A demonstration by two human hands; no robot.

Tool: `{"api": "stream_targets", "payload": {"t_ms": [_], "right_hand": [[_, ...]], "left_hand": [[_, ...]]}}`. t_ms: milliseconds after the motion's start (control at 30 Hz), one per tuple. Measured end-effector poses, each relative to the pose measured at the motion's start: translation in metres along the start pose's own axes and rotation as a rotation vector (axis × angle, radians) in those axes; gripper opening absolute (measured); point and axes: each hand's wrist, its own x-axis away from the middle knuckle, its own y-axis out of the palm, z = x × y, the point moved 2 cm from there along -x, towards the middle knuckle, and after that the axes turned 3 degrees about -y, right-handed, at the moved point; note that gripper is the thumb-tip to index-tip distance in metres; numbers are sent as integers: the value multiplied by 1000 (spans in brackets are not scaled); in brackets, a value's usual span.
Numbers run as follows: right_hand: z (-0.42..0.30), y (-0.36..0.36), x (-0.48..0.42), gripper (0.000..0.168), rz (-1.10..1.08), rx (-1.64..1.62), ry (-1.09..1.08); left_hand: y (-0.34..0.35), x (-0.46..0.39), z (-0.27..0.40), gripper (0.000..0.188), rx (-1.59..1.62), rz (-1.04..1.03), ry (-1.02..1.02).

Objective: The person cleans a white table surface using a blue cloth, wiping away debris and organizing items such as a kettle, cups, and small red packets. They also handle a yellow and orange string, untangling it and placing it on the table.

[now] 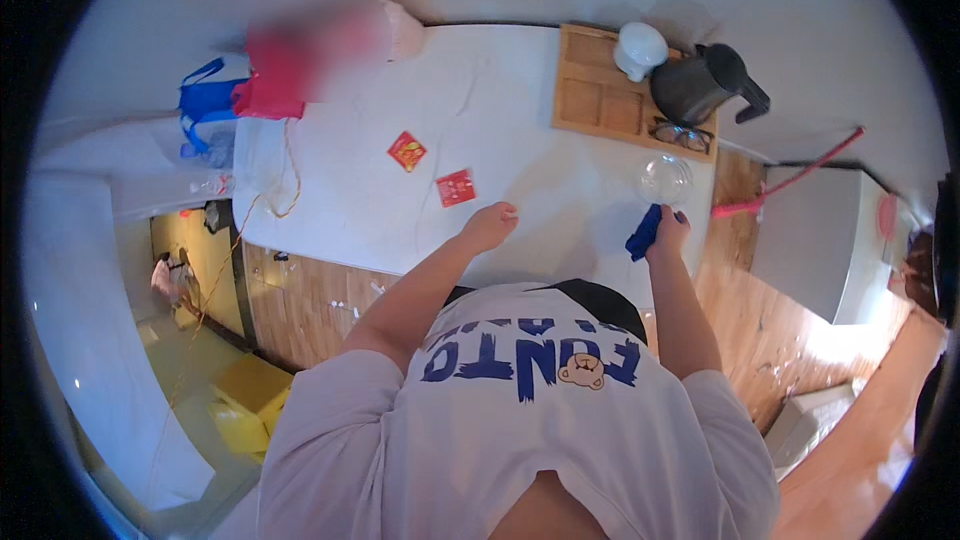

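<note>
Above the white tabletop, my left hand is curled, with a small whitish bit showing at its fingertips; what it is cannot be told. Just beyond it lies a red printed packet, and a second red and gold packet lies farther left. My right hand grips a dark blue cloth near the table's right end. A clear glass bowl or dish stands right beyond that hand.
A wooden tray at the back right holds a dark kettle, a white ceramic vessel and eyeglasses. Red bag and blue bag stand back left. A twisted cord hangs over the left edge. A white cabinet stands right.
</note>
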Motion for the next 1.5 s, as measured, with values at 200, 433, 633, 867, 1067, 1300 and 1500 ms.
{"api": "stream_targets", "payload": {"t_ms": [200,433,633,867,1067,1300,1500], "right_hand": [[3,50,79,42,-450,30,35],[35,139,195,42,-747,207,56],[99,213,265,43,-841,333,11],[132,271,271,38,-494,1110,-643],[124,264,262,68,-111,1135,-529],[147,264,265,66,-107,1129,-513],[171,269,266,41,-246,996,-569]], "left_hand": [[-22,17,-65,35,107,159,20],[-76,38,-117,33,166,194,40],[-147,68,-199,33,160,152,118],[-257,114,-323,34,187,285,-102],[-256,130,-374,36,302,222,-147],[-234,115,-342,36,194,33,29],[-219,94,-277,37,361,-161,-32]]}}
